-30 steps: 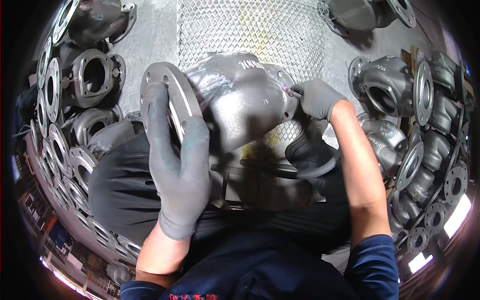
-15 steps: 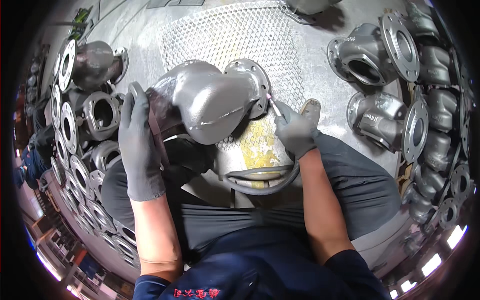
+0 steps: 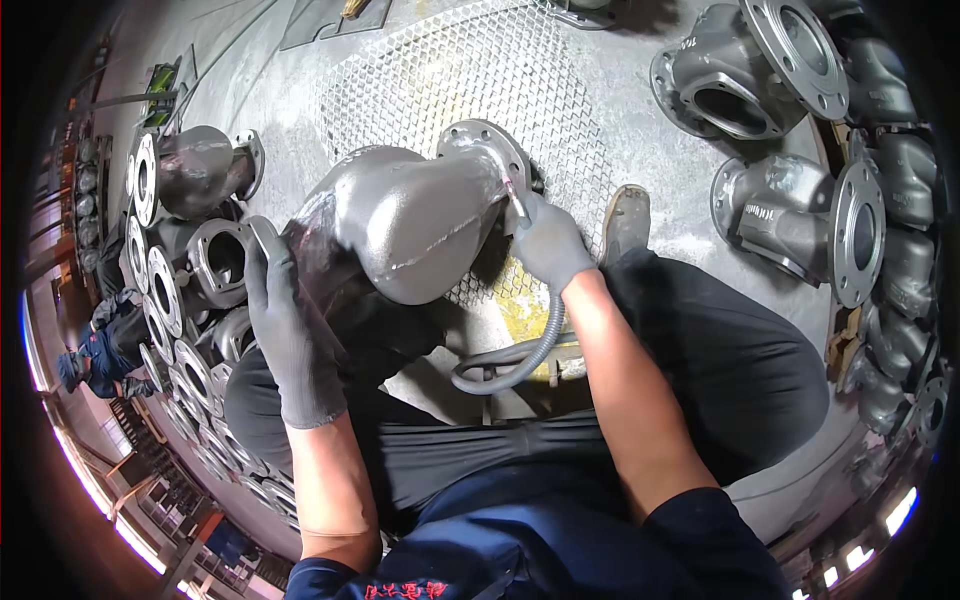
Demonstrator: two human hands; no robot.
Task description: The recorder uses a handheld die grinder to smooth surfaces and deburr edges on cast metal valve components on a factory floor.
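A grey cast-metal valve body [image 3: 430, 235] lies on the floor between my legs, its round bolt-holed flange [image 3: 490, 140] facing away to the right. My gloved left hand [image 3: 290, 335] grips the valve body's other flange at its left end, fingers stretched along the rim; the thumb is hidden. My gloved right hand [image 3: 550, 240] is closed around a slim hand grinder, mostly hidden in the fist. Its thin pinkish tip [image 3: 511, 188] reaches the back of the right flange, near the neck; contact is hard to tell. A grey corrugated hose [image 3: 515, 375] loops down below that hand.
More flanged castings [image 3: 195, 370] are packed at the left, and two stand at the right, one a valve body [image 3: 775, 215] on its side. Further castings are stacked along the right edge. Diamond-patterned metal plate [image 3: 440, 75] covers the floor ahead. A person [image 3: 100, 350] is at the far left.
My right hand has brought the grinder tip inward from the right flange's outer rim toward the neck. My left hand keeps its hold. The whole view has shifted slightly.
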